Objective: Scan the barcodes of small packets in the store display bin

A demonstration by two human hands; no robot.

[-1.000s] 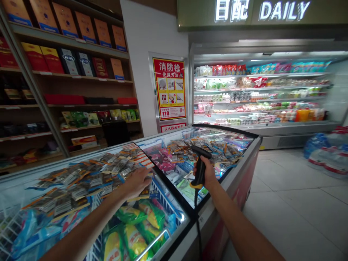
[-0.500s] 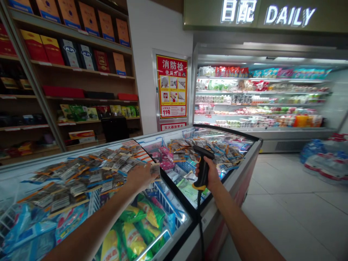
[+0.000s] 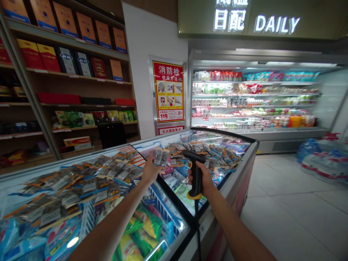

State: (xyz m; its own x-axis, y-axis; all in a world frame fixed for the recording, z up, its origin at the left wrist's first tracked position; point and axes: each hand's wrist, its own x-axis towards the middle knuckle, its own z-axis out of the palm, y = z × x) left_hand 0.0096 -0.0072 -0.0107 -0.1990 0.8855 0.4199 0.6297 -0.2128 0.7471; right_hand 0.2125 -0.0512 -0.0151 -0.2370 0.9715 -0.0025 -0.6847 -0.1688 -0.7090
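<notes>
My left hand [image 3: 151, 169] pinches a small flat packet [image 3: 161, 158], printed side up, above the dark divider of the chest freezer [image 3: 233, 173]. In my right hand [image 3: 206, 178] is a black and yellow barcode scanner [image 3: 196, 174], gripped by its handle, its head pointing left towards the packet. A black cord [image 3: 198, 232] hangs from the scanner over the freezer's edge. Many similar packets with orange and blue edges lie in a spread pile [image 3: 89, 183] on the left glass lid. Another pile [image 3: 217, 152] lies on the right lid.
Under the glass are green and yellow bags [image 3: 146, 221] and white wire baskets [image 3: 163, 203]. Shelves of boxes [image 3: 81, 81] stand behind on the left, beside a red fire-hydrant sign [image 3: 168, 92]. A lit dairy fridge [image 3: 252, 98] is at the back; bottled water packs [image 3: 320, 159] sit on the floor at right.
My left hand has lifted the packet and turned it up towards the scanner. My right hand with the scanner has shifted slightly left in view. The camera view has tilted a little.
</notes>
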